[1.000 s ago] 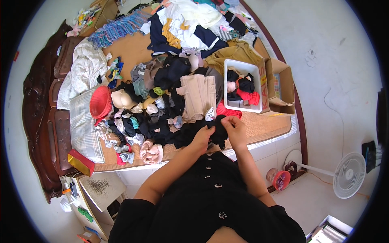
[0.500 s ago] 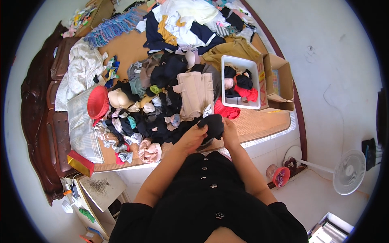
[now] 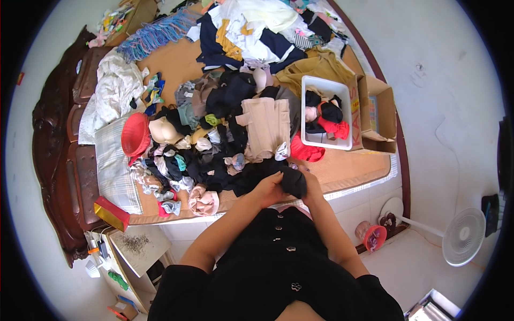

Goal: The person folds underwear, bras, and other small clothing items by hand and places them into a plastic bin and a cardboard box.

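My two hands meet in front of my body at the bed's near edge, with a small, bunched black cloth garment [image 3: 293,183] between them. My left hand [image 3: 269,189] grips its left side, and my right hand [image 3: 311,188] has hold of its right side, that hand's fingers partly hidden behind the cloth. What kind of garment it is I cannot make out. Just beyond lie a beige folded garment [image 3: 265,128] and a red cloth [image 3: 306,150]. A white plastic bin [image 3: 324,83] stands past them on the right, holding black, red and pink pieces of clothing.
On the bed mat [image 3: 358,168] are heaped underclothes, a beige bra [image 3: 163,131], a red basket [image 3: 135,138] and a pink garment [image 3: 203,200]. An open cardboard box [image 3: 383,138] adjoins the bin. White and navy clothes [image 3: 251,40] lie farther back; a fan [image 3: 463,236] stands right.
My hands have turned and bunched the black garment, which hangs slightly lower now. The whole view has shifted a little, so the bed's things appear farther right.
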Action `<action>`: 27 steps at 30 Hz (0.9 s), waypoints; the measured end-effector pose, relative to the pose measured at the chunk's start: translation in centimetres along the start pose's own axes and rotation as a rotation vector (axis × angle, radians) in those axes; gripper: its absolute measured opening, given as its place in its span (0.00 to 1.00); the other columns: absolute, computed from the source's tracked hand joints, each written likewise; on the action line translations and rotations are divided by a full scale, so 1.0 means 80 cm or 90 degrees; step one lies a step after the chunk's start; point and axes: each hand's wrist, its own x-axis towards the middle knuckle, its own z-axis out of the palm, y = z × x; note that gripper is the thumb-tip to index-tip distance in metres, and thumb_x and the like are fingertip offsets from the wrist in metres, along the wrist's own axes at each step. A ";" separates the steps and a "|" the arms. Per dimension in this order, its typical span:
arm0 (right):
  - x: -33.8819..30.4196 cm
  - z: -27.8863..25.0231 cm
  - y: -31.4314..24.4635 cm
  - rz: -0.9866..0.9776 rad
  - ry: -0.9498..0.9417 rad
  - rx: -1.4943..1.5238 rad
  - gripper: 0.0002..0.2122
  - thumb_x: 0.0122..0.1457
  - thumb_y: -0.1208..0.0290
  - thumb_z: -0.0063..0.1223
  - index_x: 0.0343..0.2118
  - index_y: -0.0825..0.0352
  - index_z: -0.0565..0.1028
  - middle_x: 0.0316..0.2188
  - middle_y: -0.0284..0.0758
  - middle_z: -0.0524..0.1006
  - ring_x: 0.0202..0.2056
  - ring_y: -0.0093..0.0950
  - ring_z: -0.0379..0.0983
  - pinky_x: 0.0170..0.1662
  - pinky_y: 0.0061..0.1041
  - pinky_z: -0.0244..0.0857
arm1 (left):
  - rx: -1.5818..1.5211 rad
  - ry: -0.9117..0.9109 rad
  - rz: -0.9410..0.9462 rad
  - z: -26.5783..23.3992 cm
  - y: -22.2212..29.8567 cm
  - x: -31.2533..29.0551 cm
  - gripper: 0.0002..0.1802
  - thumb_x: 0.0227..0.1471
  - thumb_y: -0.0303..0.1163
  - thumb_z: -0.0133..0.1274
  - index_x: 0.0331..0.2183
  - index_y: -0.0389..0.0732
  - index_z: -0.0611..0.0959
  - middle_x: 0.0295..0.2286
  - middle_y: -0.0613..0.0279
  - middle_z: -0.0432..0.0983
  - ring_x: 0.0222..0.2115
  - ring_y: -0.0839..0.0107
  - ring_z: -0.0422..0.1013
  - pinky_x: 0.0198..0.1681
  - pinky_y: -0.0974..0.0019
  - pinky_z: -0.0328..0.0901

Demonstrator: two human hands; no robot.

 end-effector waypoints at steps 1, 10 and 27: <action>0.013 -0.018 -0.004 -0.004 0.074 -0.008 0.11 0.58 0.64 0.45 0.35 0.67 0.73 0.29 0.34 0.75 0.30 0.27 0.74 0.34 0.27 0.71 | 0.077 0.062 0.005 -0.004 0.003 0.003 0.16 0.54 0.42 0.47 0.41 0.44 0.74 0.38 0.64 0.72 0.39 0.67 0.68 0.47 0.61 0.61; 0.048 -0.012 -0.156 -0.595 0.229 -0.478 0.08 0.58 0.71 0.48 0.38 0.68 0.72 0.20 0.28 0.70 0.24 0.18 0.66 0.28 0.17 0.62 | 0.880 0.572 0.434 -0.226 0.125 0.087 0.17 0.40 0.37 0.57 0.36 0.43 0.80 0.30 0.54 0.76 0.34 0.62 0.72 0.40 0.65 0.64; 0.012 -0.028 0.001 -0.162 -0.018 -0.740 0.09 0.56 0.73 0.48 0.37 0.71 0.73 0.27 0.35 0.77 0.28 0.22 0.74 0.32 0.19 0.66 | 0.235 0.272 0.329 -0.179 0.192 0.059 0.20 0.53 0.41 0.50 0.46 0.43 0.77 0.37 0.62 0.76 0.38 0.73 0.71 0.44 0.71 0.63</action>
